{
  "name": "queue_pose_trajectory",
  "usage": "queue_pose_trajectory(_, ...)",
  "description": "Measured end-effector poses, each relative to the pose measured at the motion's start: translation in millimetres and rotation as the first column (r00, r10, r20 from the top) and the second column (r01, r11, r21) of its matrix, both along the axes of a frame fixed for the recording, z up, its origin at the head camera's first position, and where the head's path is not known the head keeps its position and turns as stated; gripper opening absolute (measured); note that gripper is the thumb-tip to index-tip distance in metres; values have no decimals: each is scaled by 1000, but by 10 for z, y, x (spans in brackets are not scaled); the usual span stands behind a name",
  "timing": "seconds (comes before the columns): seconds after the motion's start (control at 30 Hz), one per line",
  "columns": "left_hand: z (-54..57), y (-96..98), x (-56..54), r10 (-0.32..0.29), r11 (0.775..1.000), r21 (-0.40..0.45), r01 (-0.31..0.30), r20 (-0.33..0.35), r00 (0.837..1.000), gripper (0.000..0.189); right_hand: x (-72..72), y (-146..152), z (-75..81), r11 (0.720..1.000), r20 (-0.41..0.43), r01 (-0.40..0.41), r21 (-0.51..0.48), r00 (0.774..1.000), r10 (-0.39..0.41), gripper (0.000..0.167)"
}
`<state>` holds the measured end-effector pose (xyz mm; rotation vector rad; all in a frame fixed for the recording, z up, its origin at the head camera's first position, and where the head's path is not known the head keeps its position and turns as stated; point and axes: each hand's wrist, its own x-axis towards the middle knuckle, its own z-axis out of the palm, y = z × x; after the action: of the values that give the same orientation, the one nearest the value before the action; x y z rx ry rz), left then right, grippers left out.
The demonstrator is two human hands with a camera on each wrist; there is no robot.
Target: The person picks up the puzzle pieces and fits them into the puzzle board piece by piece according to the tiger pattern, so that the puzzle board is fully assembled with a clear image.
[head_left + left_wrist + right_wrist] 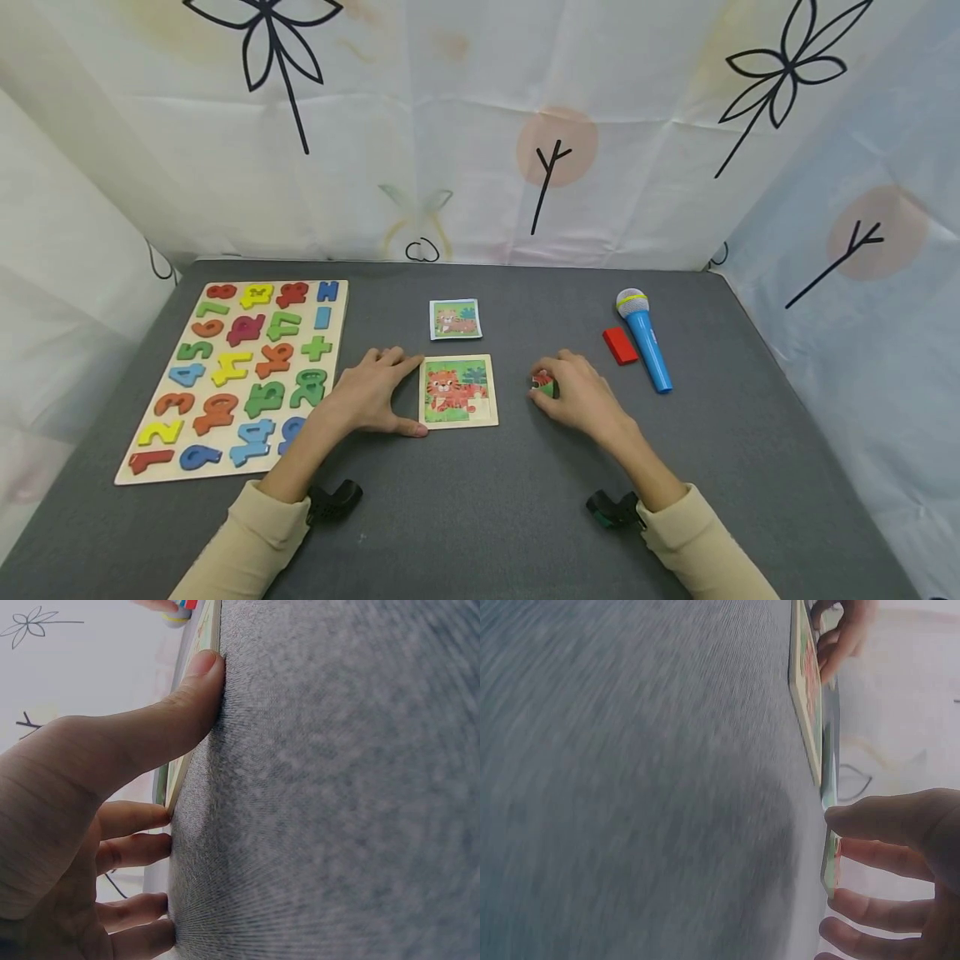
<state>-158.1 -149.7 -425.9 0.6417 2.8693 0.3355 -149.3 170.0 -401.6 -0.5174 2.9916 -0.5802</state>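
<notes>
A square wooden jigsaw puzzle (454, 392) with a tiger picture lies flat in the middle of the table. Its picture has a pale bare patch at the lower right. My left hand (375, 396) rests at the puzzle's left side, thumb at the near corner and index finger at the far one, the fingers spread. To the right of the puzzle, my right hand (577, 396) pinches a small red and green puzzle piece (543, 383) between thumb and fingers, low over the table. In the right wrist view the piece (830, 862) stands edge-on, partly covered by fingertips.
Behind the puzzle lies a small matching tiger picture card (455, 319). A board of colourful letters and numbers (232, 375) covers the left side. At the right are a red block (620, 346) and a blue toy microphone (648, 342). White printed cloth (465, 150) hangs behind.
</notes>
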Motion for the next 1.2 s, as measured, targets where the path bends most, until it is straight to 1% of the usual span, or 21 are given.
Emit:
queue_pose_trajectory(0.27,-6,-8,-9,-7,1000,0,7,-4,1000,111,10,-297,31,998,10,-58,9,998,58,26)
queue_pose_trajectory(0.43,-10,-9,-11,-10,1000,4,10,-8,1000,111,30,-474,9,992,-8,-121,21,993,121,25)
queue_pose_trajectory(0.6,-13,-5,-12,-5,1000,0,5,-11,1000,110,61,-625,-28,985,8,-173,21,985,173,23)
queue_pose_trajectory(0.8,-13,1,-13,-4,1000,-6,4,-16,1000,111,95,-716,-68,982,25,-184,37,983,183,20)
queue_pose_trajectory(0.97,-10,-6,-9,-6,1000,-7,6,-20,1000,110,101,-740,-80,980,42,-195,26,980,194,22)
queue_pose_trajectory(1.2,-14,-13,-6,-9,1000,-4,9,-16,1000,110,104,-737,-73,978,56,-206,44,978,203,24)
